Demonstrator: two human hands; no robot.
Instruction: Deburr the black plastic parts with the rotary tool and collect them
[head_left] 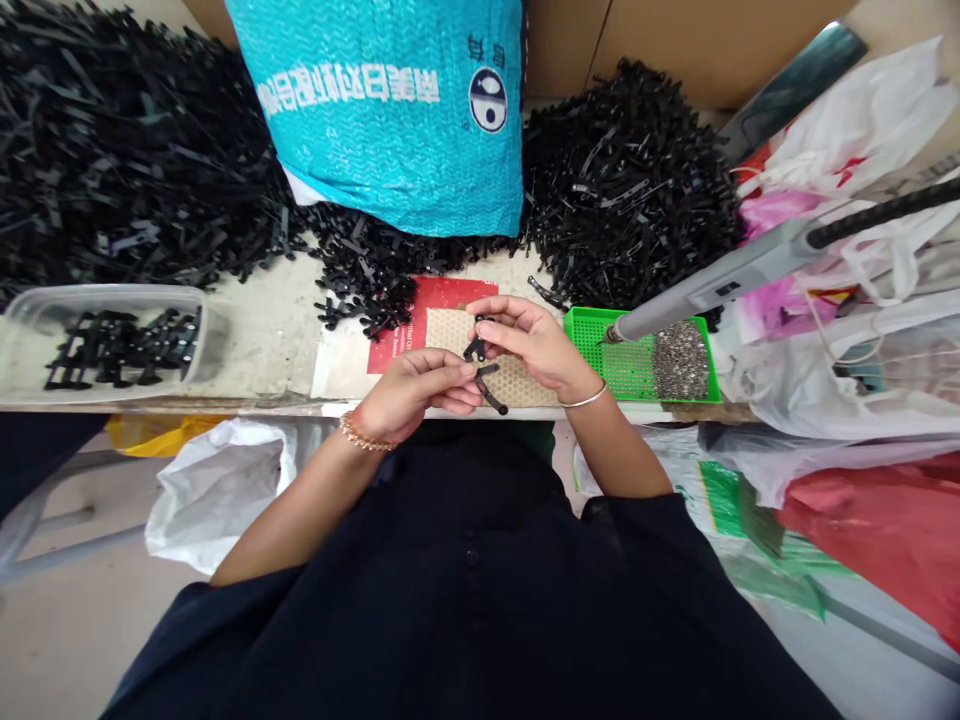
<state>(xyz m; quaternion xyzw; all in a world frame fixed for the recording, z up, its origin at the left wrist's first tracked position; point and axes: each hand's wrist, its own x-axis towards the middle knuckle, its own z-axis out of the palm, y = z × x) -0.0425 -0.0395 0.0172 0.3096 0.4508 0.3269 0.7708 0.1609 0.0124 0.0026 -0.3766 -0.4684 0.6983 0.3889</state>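
Note:
Near the table's front edge, my left hand (431,385) pinches a curved black piece (491,392) between thumb and fingers. My right hand (525,338) grips a second black piece (477,347) just above it. The two pieces are close together; whether they touch is hard to tell. Beneath my hands lies a beige textured mat (525,385), partly over a red and white sheet (386,345). To the right, a green basket (626,370) contains small metal parts (681,360), and the tip of a grey electric screwdriver (712,285) hangs over it.
Large heaps of black pieces (127,150) (637,180) cover the back left and back right. A blue bag (390,120) stands between them. A clear plastic box (105,300) with black assemblies sits at left. Plastic bags (847,130) crowd the right side.

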